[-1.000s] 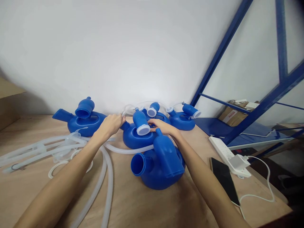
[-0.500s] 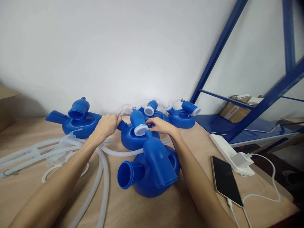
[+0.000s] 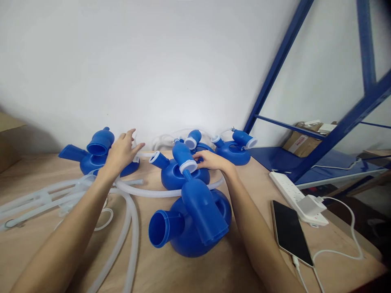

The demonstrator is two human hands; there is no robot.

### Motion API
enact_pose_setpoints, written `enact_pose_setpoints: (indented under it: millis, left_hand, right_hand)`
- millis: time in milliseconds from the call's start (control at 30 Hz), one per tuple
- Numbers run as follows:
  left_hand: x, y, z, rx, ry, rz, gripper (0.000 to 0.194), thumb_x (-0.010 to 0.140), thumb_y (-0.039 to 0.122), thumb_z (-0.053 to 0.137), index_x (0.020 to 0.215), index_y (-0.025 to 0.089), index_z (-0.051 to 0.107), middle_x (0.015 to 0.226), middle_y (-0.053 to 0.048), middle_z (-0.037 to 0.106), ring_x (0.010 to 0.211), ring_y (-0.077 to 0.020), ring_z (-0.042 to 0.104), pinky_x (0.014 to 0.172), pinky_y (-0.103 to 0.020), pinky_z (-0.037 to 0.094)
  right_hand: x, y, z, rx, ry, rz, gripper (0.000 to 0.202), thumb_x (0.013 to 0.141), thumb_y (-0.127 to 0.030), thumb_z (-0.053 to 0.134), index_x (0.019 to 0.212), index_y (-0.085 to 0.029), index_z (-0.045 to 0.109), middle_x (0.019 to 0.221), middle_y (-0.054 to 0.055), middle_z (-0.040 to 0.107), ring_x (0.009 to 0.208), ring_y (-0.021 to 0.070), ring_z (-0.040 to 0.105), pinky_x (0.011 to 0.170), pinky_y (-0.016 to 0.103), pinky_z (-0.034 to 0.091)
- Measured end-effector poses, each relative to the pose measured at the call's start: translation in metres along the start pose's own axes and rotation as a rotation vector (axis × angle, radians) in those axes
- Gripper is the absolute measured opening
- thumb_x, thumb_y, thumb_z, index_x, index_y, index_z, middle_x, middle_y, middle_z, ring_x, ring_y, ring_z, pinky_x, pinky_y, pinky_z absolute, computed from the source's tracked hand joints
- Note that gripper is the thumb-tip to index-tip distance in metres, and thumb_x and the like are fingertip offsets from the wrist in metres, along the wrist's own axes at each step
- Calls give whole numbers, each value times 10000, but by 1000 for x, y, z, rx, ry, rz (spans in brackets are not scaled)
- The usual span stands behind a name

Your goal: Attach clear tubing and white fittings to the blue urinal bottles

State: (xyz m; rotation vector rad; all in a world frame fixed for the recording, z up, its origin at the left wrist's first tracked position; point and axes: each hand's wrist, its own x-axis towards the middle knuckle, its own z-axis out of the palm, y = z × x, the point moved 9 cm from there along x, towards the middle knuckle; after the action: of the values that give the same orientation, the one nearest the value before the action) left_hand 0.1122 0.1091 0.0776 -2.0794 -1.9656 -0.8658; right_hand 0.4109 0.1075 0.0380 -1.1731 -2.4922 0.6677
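My left hand [image 3: 122,148] is raised over the back of the left blue urinal bottle [image 3: 88,162], fingers spread and holding nothing. That bottle has a flat-ended neck and a blue funnel cup [image 3: 100,142] on top. My right hand [image 3: 210,160] has its fingers curled at the middle urinal bottle [image 3: 171,177], beside its white-rimmed funnel cup [image 3: 182,154]; the exact grip is partly hidden. A white rim [image 3: 155,157] caps this bottle's neck. In front stands another urinal bottle [image 3: 195,242], its neck open, with a rimless blue funnel cup [image 3: 203,207] lying across it.
Pale corrugated hoses [image 3: 134,228] and clear plastic parts [image 3: 76,187] lie at the left. More blue urinal bottles [image 3: 232,152] stand behind. On the right are a phone [image 3: 291,232], a power strip [image 3: 290,193] with a charger, and a blue metal shelf [image 3: 275,158].
My left hand has left the middle bottle's neck, moved left and opened, exposing the white rim there. My right hand stays at the middle bottle, which has shifted slightly right.
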Motion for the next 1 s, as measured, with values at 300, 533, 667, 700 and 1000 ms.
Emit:
enact_pose_setpoints:
  millis: [300, 533, 667, 700, 1000]
  left_hand:
    - [-7, 3, 12, 147, -125, 21, 554, 1009, 520, 457, 1458, 209, 548, 1278, -175, 682, 1131, -409, 677, 850, -470, 549]
    - [-4, 4, 11, -100, -18, 30, 680, 947, 605, 530, 1445, 145, 574, 1476, -230, 506, 1044, -324, 706, 949, -458, 542]
    - [-21, 67, 22, -407, -357, 301, 534, 959, 661, 491, 996, 188, 737, 1028, -80, 715, 891, -230, 679, 811, -328, 521]
    - [-28, 80, 26, -427, -445, 341, 525, 957, 667, 498, 915, 192, 719, 901, -54, 714, 811, -212, 654, 743, -310, 493]
    - [-40, 99, 30, -439, -496, 365, 511, 944, 618, 524, 663, 191, 525, 635, 6, 535, 603, -137, 450, 613, -289, 350]
  right_hand:
    - [-11, 17, -9, 44, -46, 62, 312, 785, -326, 783, 1063, -184, 795, 1078, 62, 792, 997, 268, 701, 844, 329, 516]
    - [-30, 24, -17, 71, -108, 66, 188, 774, -292, 750, 926, -192, 796, 959, 32, 791, 905, 246, 700, 782, 312, 524]
    - [-27, 15, -14, 92, -117, 49, 185, 788, -273, 721, 941, -195, 790, 978, 36, 790, 910, 243, 704, 808, 323, 529]
    - [-25, 12, -12, 97, -116, 45, 185, 788, -268, 719, 945, -199, 790, 977, 34, 790, 908, 243, 703, 810, 325, 529]
    - [-19, 7, -8, 94, -94, 10, 214, 771, -238, 728, 968, -211, 804, 942, 26, 794, 892, 244, 701, 785, 318, 527]
